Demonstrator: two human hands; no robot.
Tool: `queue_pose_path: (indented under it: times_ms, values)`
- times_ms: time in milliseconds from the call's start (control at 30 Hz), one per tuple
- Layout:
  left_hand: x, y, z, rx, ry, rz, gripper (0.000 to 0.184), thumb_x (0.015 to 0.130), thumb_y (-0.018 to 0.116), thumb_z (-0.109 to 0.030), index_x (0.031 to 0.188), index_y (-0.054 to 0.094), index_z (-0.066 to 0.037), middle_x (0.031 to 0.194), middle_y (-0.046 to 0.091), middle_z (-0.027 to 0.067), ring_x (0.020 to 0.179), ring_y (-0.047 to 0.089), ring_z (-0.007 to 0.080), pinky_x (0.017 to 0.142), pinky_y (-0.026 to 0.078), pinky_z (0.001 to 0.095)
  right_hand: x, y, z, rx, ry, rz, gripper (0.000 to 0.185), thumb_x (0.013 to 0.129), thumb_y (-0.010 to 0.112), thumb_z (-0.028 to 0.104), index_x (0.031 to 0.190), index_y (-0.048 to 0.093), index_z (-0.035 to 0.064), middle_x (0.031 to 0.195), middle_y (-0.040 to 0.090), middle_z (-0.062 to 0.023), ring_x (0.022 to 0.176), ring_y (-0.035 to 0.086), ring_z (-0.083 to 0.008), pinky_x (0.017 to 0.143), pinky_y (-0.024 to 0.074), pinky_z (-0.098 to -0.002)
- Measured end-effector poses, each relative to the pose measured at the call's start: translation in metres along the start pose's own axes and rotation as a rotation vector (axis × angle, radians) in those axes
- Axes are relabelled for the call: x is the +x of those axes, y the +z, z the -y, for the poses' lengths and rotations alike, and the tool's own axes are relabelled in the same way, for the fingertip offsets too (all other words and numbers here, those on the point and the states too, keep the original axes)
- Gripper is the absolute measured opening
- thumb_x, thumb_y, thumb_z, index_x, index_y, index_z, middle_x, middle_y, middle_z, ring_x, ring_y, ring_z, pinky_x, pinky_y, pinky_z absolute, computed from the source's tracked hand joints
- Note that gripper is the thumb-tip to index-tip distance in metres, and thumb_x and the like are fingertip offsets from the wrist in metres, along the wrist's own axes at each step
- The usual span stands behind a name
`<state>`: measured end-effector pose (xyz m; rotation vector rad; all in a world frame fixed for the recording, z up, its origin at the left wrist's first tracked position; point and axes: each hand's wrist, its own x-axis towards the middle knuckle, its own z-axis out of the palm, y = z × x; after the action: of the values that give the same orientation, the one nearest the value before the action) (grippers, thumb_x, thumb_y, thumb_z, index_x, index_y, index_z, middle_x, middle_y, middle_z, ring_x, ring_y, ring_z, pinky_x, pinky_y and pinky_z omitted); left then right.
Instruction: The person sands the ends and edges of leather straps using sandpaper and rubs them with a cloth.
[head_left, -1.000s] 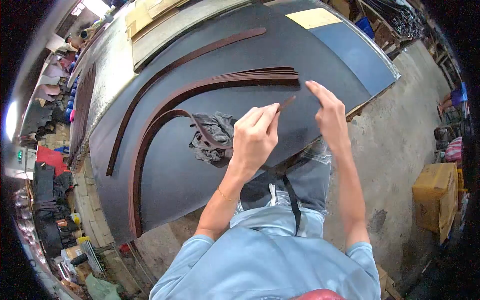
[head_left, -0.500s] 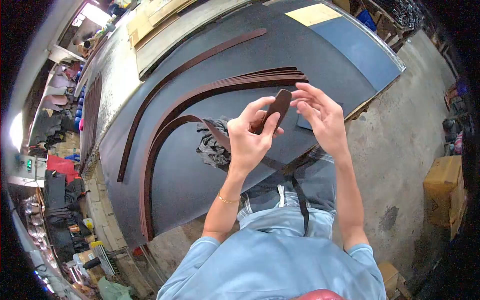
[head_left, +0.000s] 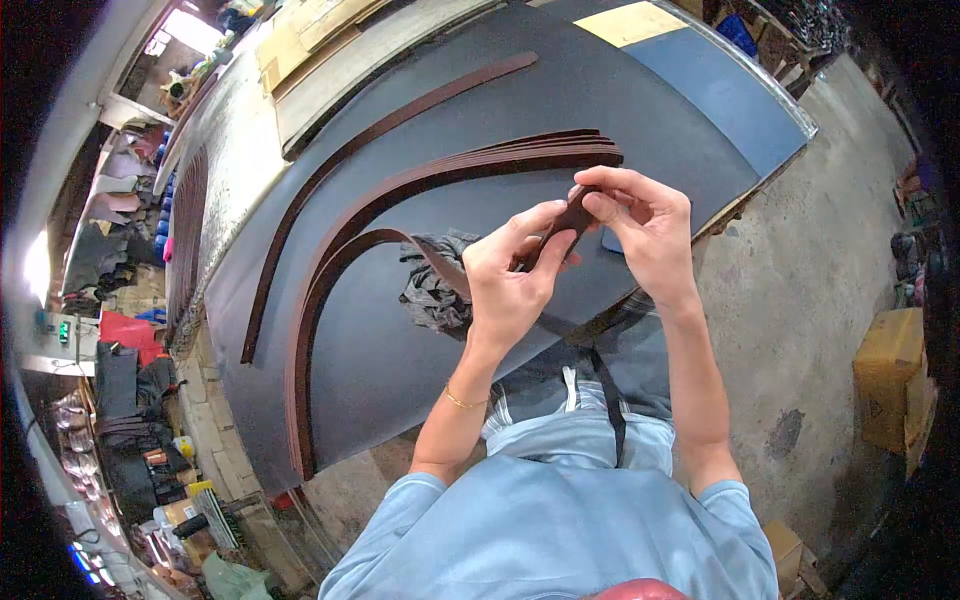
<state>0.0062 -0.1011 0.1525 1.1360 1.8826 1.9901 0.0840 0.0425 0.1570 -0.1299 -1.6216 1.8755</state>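
A dark brown leather strap [head_left: 574, 216] is held up over the table, its end between my two hands. My left hand [head_left: 510, 275] pinches it between thumb and fingers a little below the tip. Thumb and fingertips of my right hand [head_left: 648, 225] close on the strap's tip. The rest of this strap bends away behind my left wrist toward the table. Beyond my hands lies a curved stack of brown straps [head_left: 370, 205]. A crumpled grey cloth [head_left: 432, 305] rests beside my left wrist. Partly hidden behind my right hand is a flat dark object [head_left: 612, 241].
A single brown strap [head_left: 325, 165] curves along the far side of the dark tabletop [head_left: 380, 370]. Cardboard sheets [head_left: 330, 50] lie at the back. Cardboard boxes [head_left: 890, 375] stand on the floor to the right. More straps [head_left: 187, 230] hang or lie at the left.
My right hand has come in from beside the strap and closed on its tip. The strap's end has tipped slightly to the right. My left hand keeps its pinch.
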Motion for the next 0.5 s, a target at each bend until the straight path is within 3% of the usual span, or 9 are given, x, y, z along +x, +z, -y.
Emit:
queue_pose_path:
  times_ms: [100, 167, 367, 500]
  values:
    - [0.000, 0.000, 0.005, 0.124, 0.152, -0.029, 0.026, 0.087, 0.072, 0.006, 0.113, 0.066, 0.003, 0.096, 0.074, 0.0158, 0.076, 0.074, 0.0207, 0.066, 0.061, 0.0289, 0.001, -0.005, -0.003, 0.032, -0.033, 0.039, 0.021, 0.092, 0.066, -0.003, 0.112, 0.072, -0.0008, 0.100, 0.073, -0.0070, 0.091, 0.069, -0.0126, 0.081, 0.0572, -0.0270]
    - [0.002, 0.001, 0.007, 0.383, 0.452, -0.094, 0.027, 0.080, 0.075, 0.008, 0.105, 0.069, 0.001, 0.098, 0.073, 0.0169, 0.076, 0.075, 0.0253, 0.061, 0.059, 0.0290, 0.000, -0.006, -0.003, 0.050, -0.034, 0.038, 0.020, 0.092, 0.065, -0.003, 0.112, 0.071, -0.0010, 0.101, 0.073, -0.0072, 0.091, 0.068, -0.0125, 0.081, 0.0571, -0.0266]
    - [0.002, 0.003, 0.006, 0.533, 0.631, -0.121, 0.015, 0.080, 0.076, 0.009, 0.090, 0.067, 0.003, 0.098, 0.074, 0.0211, 0.076, 0.075, 0.0256, 0.062, 0.059, 0.0287, -0.006, -0.006, 0.006, 0.054, 0.006, 0.016, 0.021, 0.090, 0.069, -0.001, 0.111, 0.070, -0.0012, 0.103, 0.072, -0.0072, 0.093, 0.068, -0.0129, 0.083, 0.0557, -0.0267]
    - [-0.001, 0.002, 0.008, 0.579, 0.708, -0.082, 0.019, 0.076, 0.073, 0.010, 0.094, 0.068, 0.007, 0.103, 0.072, 0.0210, 0.078, 0.073, 0.0289, 0.063, 0.059, 0.0328, -0.017, 0.009, 0.020, -0.053, -0.025, -0.050, 0.026, 0.087, 0.072, -0.002, 0.112, 0.065, -0.0012, 0.108, 0.069, -0.0081, 0.097, 0.067, -0.0141, 0.088, 0.0543, -0.0270]
